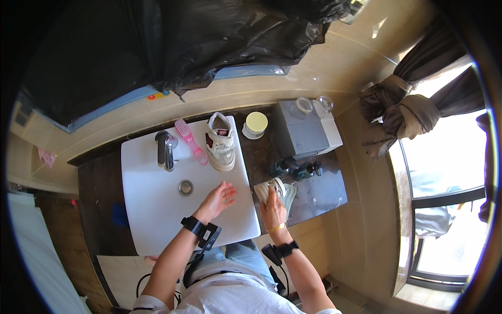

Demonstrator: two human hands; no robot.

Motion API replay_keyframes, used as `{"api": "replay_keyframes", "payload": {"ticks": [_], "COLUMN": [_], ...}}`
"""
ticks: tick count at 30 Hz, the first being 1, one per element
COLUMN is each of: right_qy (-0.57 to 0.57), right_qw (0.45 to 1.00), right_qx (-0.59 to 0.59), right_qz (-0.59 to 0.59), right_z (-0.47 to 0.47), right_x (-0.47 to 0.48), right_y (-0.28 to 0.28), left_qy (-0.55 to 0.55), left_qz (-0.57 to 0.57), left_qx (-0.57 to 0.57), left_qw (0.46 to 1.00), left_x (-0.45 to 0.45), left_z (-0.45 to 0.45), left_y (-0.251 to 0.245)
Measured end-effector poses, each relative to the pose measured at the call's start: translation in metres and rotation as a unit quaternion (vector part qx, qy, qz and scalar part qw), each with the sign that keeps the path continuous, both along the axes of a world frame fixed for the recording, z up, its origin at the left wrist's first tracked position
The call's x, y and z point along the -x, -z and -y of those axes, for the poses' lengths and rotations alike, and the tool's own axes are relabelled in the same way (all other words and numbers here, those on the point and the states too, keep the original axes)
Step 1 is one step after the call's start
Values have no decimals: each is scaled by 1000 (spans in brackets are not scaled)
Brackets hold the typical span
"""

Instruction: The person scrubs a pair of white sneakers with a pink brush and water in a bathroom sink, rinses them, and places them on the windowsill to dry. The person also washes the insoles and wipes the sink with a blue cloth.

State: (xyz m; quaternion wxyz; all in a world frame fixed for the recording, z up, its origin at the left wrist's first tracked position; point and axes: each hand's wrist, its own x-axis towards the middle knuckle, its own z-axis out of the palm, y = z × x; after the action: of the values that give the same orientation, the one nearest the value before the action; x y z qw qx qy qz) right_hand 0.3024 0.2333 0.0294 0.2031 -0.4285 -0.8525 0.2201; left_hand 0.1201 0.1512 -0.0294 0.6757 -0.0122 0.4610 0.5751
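Observation:
My left hand (218,199) hangs over the right side of the white washbasin (157,219), its fingers apart and nothing in it. At the dark counter beside the basin, my right hand (274,212) grips a light-coloured sneaker (263,191), partly covering it. Pale green flat pieces (290,196), perhaps insoles, show just right of that shoe. A matching sneaker (221,147) with a dark red patch rests on the basin's back right corner, toe towards me. Next to it lies a pink brush (189,137) with a looped handle.
A chrome faucet (165,151) rises behind the drain (186,187). Two dark pump bottles (281,167) (305,171) stand beyond my right hand. Behind them is a grey box (300,131) carrying two glass jars (304,106). A yellow-lidded tub (256,122) stands by the wall.

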Motion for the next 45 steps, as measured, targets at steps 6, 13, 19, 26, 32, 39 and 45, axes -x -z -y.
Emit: {"api": "replay_keyframes", "payload": {"ticks": [6,13,19,26,32,39,45], "right_qy": [-163,-363,-432,-200,-109,-37,-74], "right_qw": [985,915,869,864,819,649,721], "right_qx": [4,16,125,408,530,738,654], "right_qz": [-48,-175,-206,-218,-192,-181,-216], "right_z": [39,72,78,76,70,79,104], "right_x": [-23,20,42,109,139,153,170], "right_y": [-87,-78,-58,-25,2,13,16], "left_qy": [131,-51,-214,-272,-295,-261,-103], "left_qz": [92,293,78,-180,-322,-438,-616], "left_qx": [-3,-231,-97,-48,33,57,137], "left_qw": [987,926,969,944,899,858,769], "left_x": [-29,-37,3,-2,5,16,20], "left_z": [30,64,123,134,146,152,148], "left_y": [-29,-61,-62,-64,-69,-77,-81]}}
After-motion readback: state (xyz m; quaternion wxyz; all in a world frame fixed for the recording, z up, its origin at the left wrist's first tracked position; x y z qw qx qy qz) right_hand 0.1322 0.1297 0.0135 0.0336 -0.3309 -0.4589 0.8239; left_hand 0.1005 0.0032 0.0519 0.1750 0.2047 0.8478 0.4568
